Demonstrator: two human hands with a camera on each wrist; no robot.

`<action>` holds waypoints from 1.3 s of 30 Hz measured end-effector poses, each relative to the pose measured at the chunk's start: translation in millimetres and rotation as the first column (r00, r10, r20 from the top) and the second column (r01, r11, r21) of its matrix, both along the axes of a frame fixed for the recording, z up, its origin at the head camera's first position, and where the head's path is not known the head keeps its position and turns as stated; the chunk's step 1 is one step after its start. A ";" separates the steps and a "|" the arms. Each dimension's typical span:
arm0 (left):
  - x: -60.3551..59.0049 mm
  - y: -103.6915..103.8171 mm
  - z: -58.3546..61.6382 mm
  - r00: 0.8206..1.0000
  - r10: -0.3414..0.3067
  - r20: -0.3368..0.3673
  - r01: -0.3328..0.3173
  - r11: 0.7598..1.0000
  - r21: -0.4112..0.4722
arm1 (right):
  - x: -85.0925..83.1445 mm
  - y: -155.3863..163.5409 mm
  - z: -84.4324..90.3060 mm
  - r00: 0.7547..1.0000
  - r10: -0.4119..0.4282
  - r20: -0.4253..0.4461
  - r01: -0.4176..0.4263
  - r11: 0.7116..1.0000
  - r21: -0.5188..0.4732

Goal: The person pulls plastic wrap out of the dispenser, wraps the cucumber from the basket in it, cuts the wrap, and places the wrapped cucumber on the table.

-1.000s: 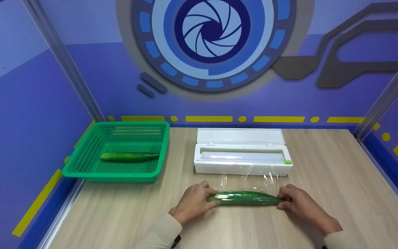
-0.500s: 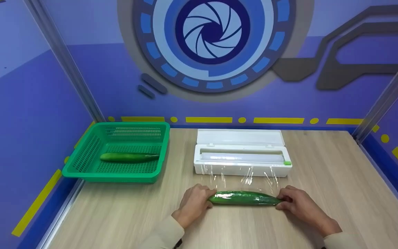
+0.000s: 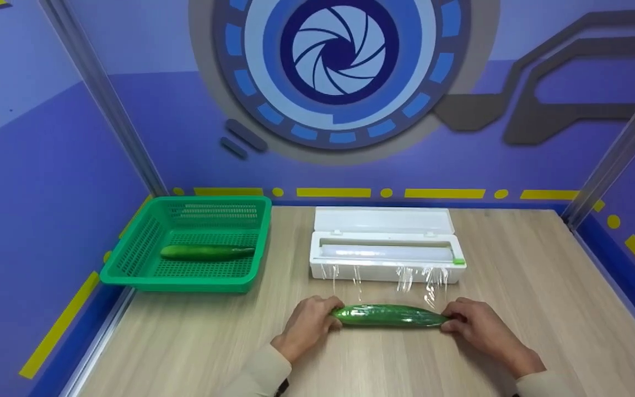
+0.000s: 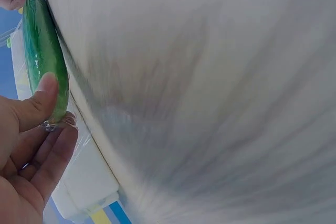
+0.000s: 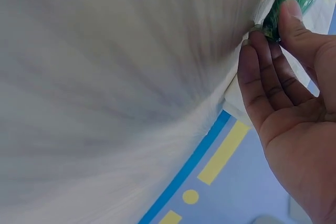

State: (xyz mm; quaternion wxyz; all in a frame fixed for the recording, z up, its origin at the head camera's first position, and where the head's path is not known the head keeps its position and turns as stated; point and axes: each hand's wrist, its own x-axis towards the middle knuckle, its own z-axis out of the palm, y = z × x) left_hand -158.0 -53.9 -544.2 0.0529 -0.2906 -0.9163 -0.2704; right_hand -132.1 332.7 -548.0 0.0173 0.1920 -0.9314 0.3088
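Observation:
A green cucumber (image 3: 389,315) with shiny plastic film on it lies crosswise near the front of the table. My left hand (image 3: 307,324) pinches its left end; in the left wrist view the thumb (image 4: 43,98) lies along the skin and the fingers reach under the tip. At the other end my right hand (image 3: 477,325) pinches the narrow tip between thumb and fingers (image 5: 262,74). Clear cling film (image 3: 405,280) stretches from the cucumber back to a white dispenser box (image 3: 389,272), whose lid stands open with the film roll (image 3: 386,253) inside.
A green plastic basket (image 3: 185,285) stands at the back left, with a second cucumber (image 3: 207,252) lying in it. A green slider (image 3: 458,262) sits at the box's right front edge. Blue printed walls (image 3: 130,121) enclose the wooden table (image 3: 202,342).
My left hand has shifted its fingers at the cucumber's left end. The film between cucumber and box shows different creases. My right hand and the box stay in place.

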 end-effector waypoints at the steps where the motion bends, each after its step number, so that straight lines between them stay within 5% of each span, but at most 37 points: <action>1: -0.4 -0.2 -0.4 1.000 -0.003 0.007 0.003 1.000 0.011 | 0.0 0.1 -0.1 1.000 0.007 -0.018 -0.007 1.000 0.005; 7: -3.0 -0.7 -3.0 0.999 -0.028 0.025 0.027 0.999 0.045 | 0.9 -0.4 -0.3 0.994 0.042 -0.105 -0.036 0.998 0.057; 18: -6.8 -3.3 -7.5 0.993 -0.035 0.109 0.025 0.995 0.092 | 6.4 -7.3 -0.4 0.997 -0.040 -0.069 0.048 0.993 0.106; 31: -8.2 -3.6 -8.6 0.983 -0.019 0.181 0.006 0.997 0.071 | -5.8 -7.1 5.2 0.997 0.037 -0.062 -0.029 0.990 0.135; 39: -3.7 -2.0 -11.1 0.992 0.045 0.115 -0.045 0.999 -0.004 | -9.5 -5.7 6.2 0.994 0.069 -0.085 -0.057 0.990 0.130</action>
